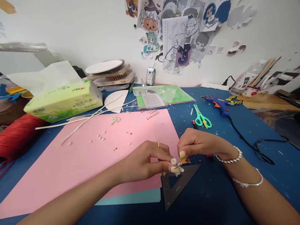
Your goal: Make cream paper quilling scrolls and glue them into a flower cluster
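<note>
My left hand (152, 159) pinches a small rolled white paper coil piece (173, 161) between thumb and fingers, over the right edge of the pink paper. My right hand (194, 143) is closed around a small yellow tool with a metal tip (182, 161). That tip meets the white piece near my left thumb; the rest of the tool is hidden by my fingers. Just below both hands lies a dark triangular ruler (170, 190). On the pink sheet (79, 168) are several pearl beads (100, 137) and a small bow-like ornament (115, 120).
White paper strips (86, 117) cross the sheet's far left, beside a tissue box (67, 100). Green-handled scissors (202, 118) and a blue glue gun (217, 104) with its cord lie right. A green folder (180, 93) is behind. A red thread spool (21, 134) sits left.
</note>
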Motion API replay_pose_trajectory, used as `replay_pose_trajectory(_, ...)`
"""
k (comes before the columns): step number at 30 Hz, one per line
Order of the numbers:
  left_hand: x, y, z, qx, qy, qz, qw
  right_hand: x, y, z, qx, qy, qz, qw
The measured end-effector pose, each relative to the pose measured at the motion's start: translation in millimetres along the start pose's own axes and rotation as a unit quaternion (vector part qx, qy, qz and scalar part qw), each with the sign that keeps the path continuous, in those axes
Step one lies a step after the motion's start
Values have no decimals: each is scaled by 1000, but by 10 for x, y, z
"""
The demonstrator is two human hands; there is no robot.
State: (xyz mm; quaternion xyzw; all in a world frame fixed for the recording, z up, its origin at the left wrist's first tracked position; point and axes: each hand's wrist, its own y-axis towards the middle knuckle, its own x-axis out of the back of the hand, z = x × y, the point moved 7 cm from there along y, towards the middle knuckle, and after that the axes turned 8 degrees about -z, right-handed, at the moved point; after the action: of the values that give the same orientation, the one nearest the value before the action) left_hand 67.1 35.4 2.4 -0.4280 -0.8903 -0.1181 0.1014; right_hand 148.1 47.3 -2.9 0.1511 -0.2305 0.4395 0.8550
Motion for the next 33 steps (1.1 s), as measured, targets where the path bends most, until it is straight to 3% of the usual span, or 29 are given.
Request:
replay_pose_trajectory(3, 66, 1, -16, 8, -17, -18, 1000, 48, 10, 33, 21, -6, -53, 998)
replay_pose_trajectory(9, 206, -16, 29, 61, -86, -78, 991, 249, -17, 153, 65, -73, -233, 968)
replay_pose_trajectory(15, 221, 3, 89, 70, -161, -114, 978, 281, -13, 149, 50, -124, -271, 953)
replay_pose_trajectory(21, 288, -3, 118, 95, -176, -157, 967, 389, -99, 191, 49, -145, -388, 909)
replay_pose_trajectory(27, 278, -8, 135, 98, -172, -155, 968, 321, -112, 325, 101, -289, -393, 867)
replay_pose_trajectory(33, 273, 4, 118, 89, -169, -152, 970, 218, -76, 345, 125, -338, -352, 864)
